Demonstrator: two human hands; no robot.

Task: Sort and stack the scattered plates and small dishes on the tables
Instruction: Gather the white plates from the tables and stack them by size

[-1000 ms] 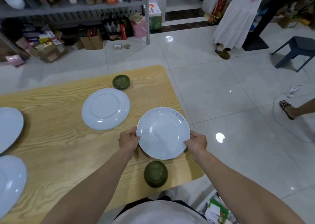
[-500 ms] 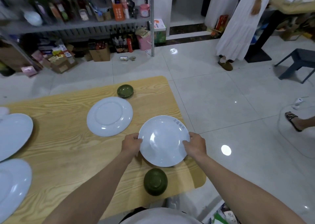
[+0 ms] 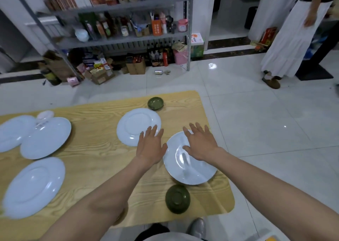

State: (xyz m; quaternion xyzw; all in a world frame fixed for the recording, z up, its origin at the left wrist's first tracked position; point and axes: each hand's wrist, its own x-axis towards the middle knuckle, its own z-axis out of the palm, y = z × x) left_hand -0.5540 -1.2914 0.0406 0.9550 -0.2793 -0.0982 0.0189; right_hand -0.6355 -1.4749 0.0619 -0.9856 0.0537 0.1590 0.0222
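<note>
A white plate lies flat near the right end of the wooden table. My right hand hovers above its far part with fingers spread, holding nothing. My left hand is also spread flat, over the gap between that plate and a second white plate behind it. One green small dish sits at the far edge, another green dish near the front edge. Three more white plates lie at the left.
A small pale dish sits behind the left plates. Past the table a metal shelf is packed with bottles and boxes. A person in a white skirt stands at the right on the tiled floor.
Both hands have let go of the white plate, which now rests on the table. The hands have lifted and moved forward with fingers spread. The view has tilted up and left.
</note>
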